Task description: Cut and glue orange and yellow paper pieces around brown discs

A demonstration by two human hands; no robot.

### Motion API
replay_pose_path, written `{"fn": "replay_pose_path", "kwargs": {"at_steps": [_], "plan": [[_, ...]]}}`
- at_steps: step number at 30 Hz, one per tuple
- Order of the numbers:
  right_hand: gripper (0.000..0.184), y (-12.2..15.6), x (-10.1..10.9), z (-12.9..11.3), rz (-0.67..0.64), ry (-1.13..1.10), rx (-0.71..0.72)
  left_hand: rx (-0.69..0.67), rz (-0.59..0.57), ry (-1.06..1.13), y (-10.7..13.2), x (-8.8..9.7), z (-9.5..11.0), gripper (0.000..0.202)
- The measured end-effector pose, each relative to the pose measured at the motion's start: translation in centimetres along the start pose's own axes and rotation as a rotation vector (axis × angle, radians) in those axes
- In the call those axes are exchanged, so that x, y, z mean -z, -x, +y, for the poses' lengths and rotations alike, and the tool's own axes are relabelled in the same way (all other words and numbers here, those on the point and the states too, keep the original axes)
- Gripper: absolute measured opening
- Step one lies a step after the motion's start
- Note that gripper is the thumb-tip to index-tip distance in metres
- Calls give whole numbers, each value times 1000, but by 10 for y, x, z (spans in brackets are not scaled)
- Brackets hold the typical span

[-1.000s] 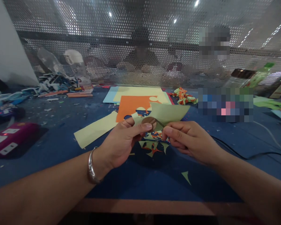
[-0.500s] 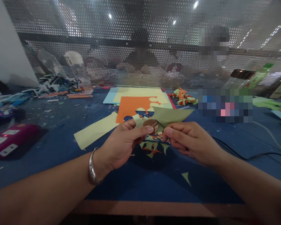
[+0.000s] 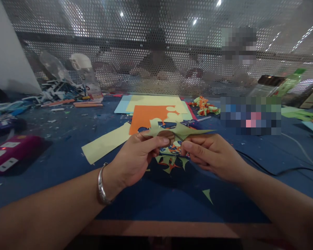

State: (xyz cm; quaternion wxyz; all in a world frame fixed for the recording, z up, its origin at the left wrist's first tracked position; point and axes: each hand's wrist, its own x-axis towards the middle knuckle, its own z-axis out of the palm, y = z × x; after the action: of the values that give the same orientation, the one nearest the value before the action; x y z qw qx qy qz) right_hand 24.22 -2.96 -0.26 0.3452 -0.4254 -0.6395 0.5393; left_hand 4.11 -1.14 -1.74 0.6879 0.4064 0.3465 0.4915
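Note:
My left hand (image 3: 137, 156), wearing a silver bangle, is closed on a brown round disc (image 3: 163, 133). The thumb presses the disc against a pale yellow-green sheet of paper (image 3: 191, 131) with curved cut edges. My right hand (image 3: 212, 151) is wrapped round scissors, of which only the thin dark blades (image 3: 179, 138) show. Those blades meet the paper just right of the disc, while the handles are hidden in my fingers. Below both hands lie green and orange paper scraps (image 3: 169, 161).
Orange paper (image 3: 144, 116) with round cutouts lies on stacked coloured sheets. A yellow strip (image 3: 105, 144) is beside it. Folded paper pieces (image 3: 205, 106) sit behind. A purple power strip (image 3: 13, 152), a white-lidded bottle (image 3: 86, 74) and a black cable (image 3: 263, 170) are around.
The yellow-green paper has turned and tipped flatter, its right part dropping lower over my right hand. The disc has shifted slightly left and up. Both hands keep their grip.

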Motion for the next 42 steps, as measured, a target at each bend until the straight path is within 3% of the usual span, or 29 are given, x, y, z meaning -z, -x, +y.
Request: {"fn": "replay_pose_path", "kwargs": {"at_steps": [2,6,31,42], "plan": [[42,0,1,2,0,-2,-2,6,7,-13,0,0,1,18],[42,1,2,4,1,36,13,4,2,-53,-1,0,2,7],[42,-1,3,5,-27,119,72,-35,-148,-142,-3,3,-3,11],[43,-3,3,5,-16,118,22,-70,-119,-221,-4,3,0,13]]}}
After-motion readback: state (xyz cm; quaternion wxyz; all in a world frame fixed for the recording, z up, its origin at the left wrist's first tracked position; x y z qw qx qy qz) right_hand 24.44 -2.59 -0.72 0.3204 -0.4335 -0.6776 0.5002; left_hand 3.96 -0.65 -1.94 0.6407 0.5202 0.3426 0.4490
